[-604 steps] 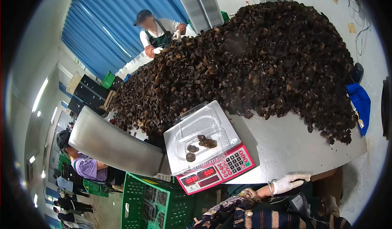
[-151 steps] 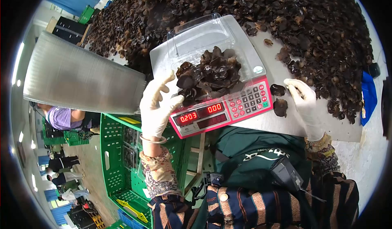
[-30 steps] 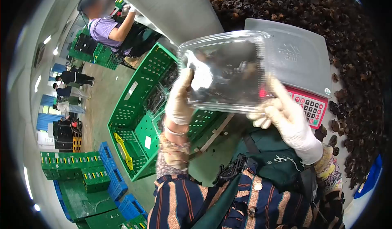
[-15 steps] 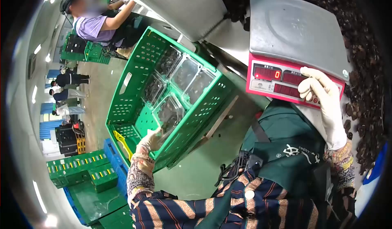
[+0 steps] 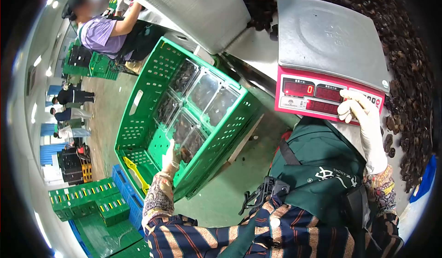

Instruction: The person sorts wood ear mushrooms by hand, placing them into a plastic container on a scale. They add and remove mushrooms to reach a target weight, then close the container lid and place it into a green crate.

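My left hand (image 5: 171, 159), in a pale glove, is inside a green crate (image 5: 133, 133), its fingers fairly straight beside a clear plastic box (image 5: 192, 144). I see no grip on the box. Several such lidded boxes with dark contents lie side by side in the crate. My right hand (image 5: 361, 110), gloved too, has its fingers curled in, with nothing visible in them. It hovers over or rests on the front panel of a red scale (image 5: 285, 91); which of these is unclear. The scale's metal plate (image 5: 331, 41) is bare and a red 0 shows on its display.
Dark pieces (image 5: 410, 120) cover the table around the scale. A person in a purple top (image 5: 99, 34) works at the upper left. Stacked green crates (image 5: 87, 198) and a blue pallet (image 5: 126, 184) are at the lower left. Other people stand farther back.
The box near my left hand now sits lower, level with the others, and my fingers have straightened beside it. My right hand has barely moved. The view has shifted slightly.
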`<act>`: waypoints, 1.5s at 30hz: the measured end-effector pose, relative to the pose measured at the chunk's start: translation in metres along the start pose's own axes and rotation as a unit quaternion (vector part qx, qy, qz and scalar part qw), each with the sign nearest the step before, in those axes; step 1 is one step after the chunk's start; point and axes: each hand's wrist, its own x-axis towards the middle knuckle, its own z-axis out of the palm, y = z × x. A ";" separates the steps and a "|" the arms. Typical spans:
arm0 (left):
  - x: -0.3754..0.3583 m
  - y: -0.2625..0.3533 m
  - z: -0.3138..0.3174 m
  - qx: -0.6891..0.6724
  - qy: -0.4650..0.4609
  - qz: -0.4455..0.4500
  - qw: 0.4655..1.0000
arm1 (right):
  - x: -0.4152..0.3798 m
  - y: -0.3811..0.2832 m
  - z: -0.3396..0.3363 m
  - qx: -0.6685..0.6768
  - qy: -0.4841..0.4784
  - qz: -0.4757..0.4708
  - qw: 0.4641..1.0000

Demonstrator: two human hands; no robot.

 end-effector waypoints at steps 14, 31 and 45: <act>0.018 0.014 0.169 0.556 0.097 0.621 0.545 | -0.035 0.013 -0.025 -0.001 -0.028 0.021 0.999; -0.328 0.364 0.334 0.161 0.342 0.900 0.218 | -0.008 0.060 -0.198 -0.591 0.233 -0.013 0.773; -0.363 0.612 0.281 0.474 0.138 0.707 0.506 | -0.063 0.073 -0.214 0.573 -0.012 -0.142 0.807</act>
